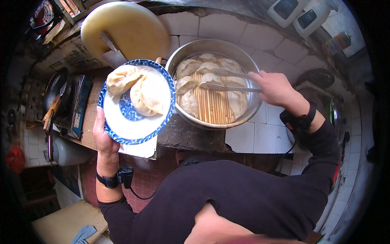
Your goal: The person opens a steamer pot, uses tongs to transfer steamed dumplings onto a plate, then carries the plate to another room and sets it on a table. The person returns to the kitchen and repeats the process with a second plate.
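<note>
My left hand (104, 134) holds a blue-and-white patterned plate (122, 129) by its lower left edge. Two large pleated dumplings (147, 97) lie on it, side by side. In my right hand (272, 87) is a pair of metal tongs (233, 88), its arms spread apart inside a round metal steamer pot (256, 114). Between and beneath the tong tips sits one dumpling (209, 79); whether they grip it I cannot tell. Several more dumplings (189, 103) rest around it on a rack of thin wooden sticks (210, 111). The plate hangs just left of the pot's rim.
Behind the plate a large round board (128, 27) leans at the wall, with a cleaver (114, 55) before it. A wok (56, 88) stands at the left near a gas cylinder (68, 151). White bottles (310, 19) line the back right ledge. White tiles (254, 137) edge the counter.
</note>
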### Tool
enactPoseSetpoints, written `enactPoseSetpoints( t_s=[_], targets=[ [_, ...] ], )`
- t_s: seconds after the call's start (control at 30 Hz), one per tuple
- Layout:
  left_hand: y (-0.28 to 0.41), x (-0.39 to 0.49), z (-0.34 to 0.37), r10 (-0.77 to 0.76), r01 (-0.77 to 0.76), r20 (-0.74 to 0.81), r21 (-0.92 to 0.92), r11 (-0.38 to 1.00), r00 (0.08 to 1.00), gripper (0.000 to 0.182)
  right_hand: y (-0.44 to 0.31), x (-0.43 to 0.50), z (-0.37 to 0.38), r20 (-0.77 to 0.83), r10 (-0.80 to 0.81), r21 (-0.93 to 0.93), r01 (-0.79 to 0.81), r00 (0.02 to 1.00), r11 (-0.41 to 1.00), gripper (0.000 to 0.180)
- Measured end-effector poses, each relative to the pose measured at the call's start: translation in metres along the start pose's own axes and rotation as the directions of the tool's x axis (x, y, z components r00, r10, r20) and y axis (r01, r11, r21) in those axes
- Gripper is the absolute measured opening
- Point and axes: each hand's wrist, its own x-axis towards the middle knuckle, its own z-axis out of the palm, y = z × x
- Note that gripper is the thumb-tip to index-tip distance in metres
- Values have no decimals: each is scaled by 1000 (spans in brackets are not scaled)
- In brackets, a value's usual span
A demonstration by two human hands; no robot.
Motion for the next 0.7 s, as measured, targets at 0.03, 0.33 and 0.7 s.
enactPoseSetpoints(
  t_s=[0.03,0.33,0.7],
  targets=[
    [0,0,1,3,-3,12,1,1000,1000,46,0,2,2,25,3,7,-3,1000,1000,38],
    [-5,6,7,-47,46,49,5,999,998,47,19,18,-2,233,-33,309,-42,972,950,45],
    [-30,15,20,3,-4,86,19,1000,996,38,14,-29,-64,20,-43,860,4,999,510,54]
  ],
)
